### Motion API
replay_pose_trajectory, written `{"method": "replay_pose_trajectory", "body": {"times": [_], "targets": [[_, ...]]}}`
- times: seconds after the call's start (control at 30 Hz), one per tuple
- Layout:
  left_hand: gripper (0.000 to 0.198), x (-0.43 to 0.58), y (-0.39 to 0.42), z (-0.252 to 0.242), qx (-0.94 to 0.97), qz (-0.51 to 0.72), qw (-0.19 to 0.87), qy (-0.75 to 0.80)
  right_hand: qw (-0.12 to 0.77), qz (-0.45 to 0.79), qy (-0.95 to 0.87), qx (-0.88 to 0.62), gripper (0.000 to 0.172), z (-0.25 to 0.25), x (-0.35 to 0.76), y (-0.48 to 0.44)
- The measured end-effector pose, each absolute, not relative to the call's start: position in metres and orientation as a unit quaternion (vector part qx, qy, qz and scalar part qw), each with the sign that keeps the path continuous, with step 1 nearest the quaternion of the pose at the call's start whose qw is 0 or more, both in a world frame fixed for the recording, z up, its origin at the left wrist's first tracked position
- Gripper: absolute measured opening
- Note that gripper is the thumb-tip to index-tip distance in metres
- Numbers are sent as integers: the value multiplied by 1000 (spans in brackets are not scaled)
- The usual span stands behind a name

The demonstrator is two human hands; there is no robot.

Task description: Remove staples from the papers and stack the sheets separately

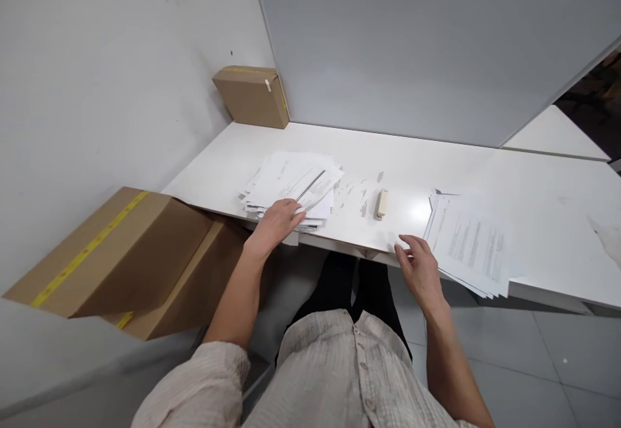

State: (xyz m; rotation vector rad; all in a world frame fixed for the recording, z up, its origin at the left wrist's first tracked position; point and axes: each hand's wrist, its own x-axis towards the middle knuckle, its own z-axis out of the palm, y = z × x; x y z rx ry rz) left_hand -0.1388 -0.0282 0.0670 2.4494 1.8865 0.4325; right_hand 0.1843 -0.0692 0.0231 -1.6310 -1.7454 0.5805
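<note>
Left hand (279, 221) at the near edge of the left paper pile (272, 172), thumb and fingers pinching the near corner of the top printed sheet (313, 185). That sheet lies askew on the pile, a dark diagonal band across its print; pile edges uneven, several sheets sticking out toward the front.

Right hand (420, 266) released, fingers loosely curled, thumb apart from them, at the front edge of the white worktop (369, 150), just beside the right paper stack (468, 240). Right stack is slightly fanned, printed text on top, near corners jutting past the worktop edge.

Cream stapler (381, 205) lies on the worktop between the 2 paper groups, apart from both hands; grey scuff marks (363, 208) between it and the left pile.

1 cardboard box (252, 95) stands in the far left corner, against the grey partition (388, 46). Below worktop level at left, 2 more boxes; the nearer large carton (140, 247) has a yellow tape strip (92, 247). Whitish item (606, 237) at the far right of the worktop, cut by the frame, can't tell what. Grey tiled floor (514, 344) beneath.
</note>
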Motion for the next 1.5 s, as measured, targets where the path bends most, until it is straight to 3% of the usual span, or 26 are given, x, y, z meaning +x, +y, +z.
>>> {"method": "replay_pose_trajectory", "body": {"times": [0.13, 0.27, 0.5, 0.63, 0.77, 0.93, 1.03, 1.17, 1.5], "targets": [[32, -138, -29, 72, 779, 129, 9, 613, 335, 239, -680, -607, 39, 24, 177, -72], [30, -131, -32, 66, 731, 200, -48, 651, 344, 294, -676, -581, 39, 27, 160, -73], [23, -89, -61, 57, 758, 280, -42, 588, 386, 645, -482, -450, 48, 31, 117, -57], [23, -59, -82, 51, 814, 242, 0, 528, 383, 743, -383, -393, 51, 24, 96, -42], [23, -40, -99, 44, 841, 215, 34, 495, 412, 732, -349, -414, 42, 8, 88, -35], [19, -55, -94, 53, 833, 261, 111, 475, 468, 626, -378, -497, 38, 1, 108, -40], [19, -84, -67, 55, 761, 316, 50, 564, 453, 566, -414, -551, 39, 7, 126, -47], [20, -117, -30, 41, 716, 279, -38, 639, 430, 534, -437, -582, 41, 14, 138, -55], [21, -130, -20, 42, 738, 228, -32, 634, 448, 580, -374, -568, 38, 7, 133, -59]]}}
